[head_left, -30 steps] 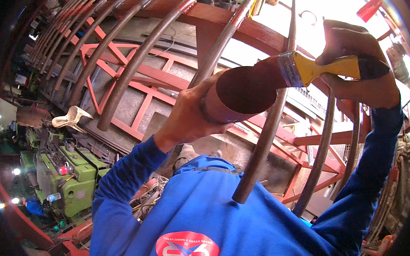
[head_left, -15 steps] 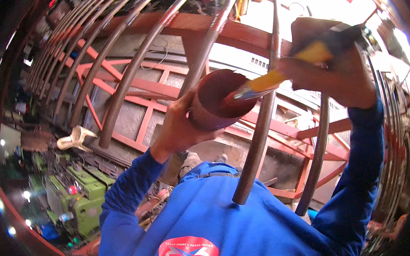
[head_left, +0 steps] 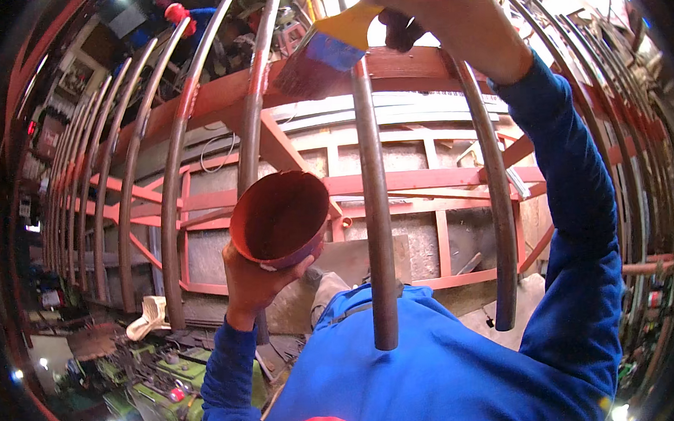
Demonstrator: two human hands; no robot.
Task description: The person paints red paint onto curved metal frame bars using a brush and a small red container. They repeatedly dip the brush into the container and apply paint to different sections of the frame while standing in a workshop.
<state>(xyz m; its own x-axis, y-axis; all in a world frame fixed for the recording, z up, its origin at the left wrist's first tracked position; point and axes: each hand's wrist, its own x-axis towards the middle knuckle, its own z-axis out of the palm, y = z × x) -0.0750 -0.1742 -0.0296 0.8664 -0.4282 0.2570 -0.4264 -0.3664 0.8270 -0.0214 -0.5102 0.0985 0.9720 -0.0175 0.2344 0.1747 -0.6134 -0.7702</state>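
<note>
Since half a second ago, the brush point(head_left: 334, 50) has come up out of the container point(head_left: 308, 250), carried high by the right hand point(head_left: 449, 22); the container has dropped lower and to the left. Red steel framework point(head_left: 442, 178) spreads behind everything, with a thick red beam point(head_left: 413, 65) across the upper part. Long brown pipes point(head_left: 375, 208) cross that beam in a row. The round, open-topped container, coated red inside, is tilted in front of one pipe. The left hand point(head_left: 261, 287) has its grip closed around the lower wall, thumb at the near side. The right grip is clamped on the yellow handle, partly cut off by the upper edge. The dark bristles overlap the beam; whether they touch it cannot be told.
</note>
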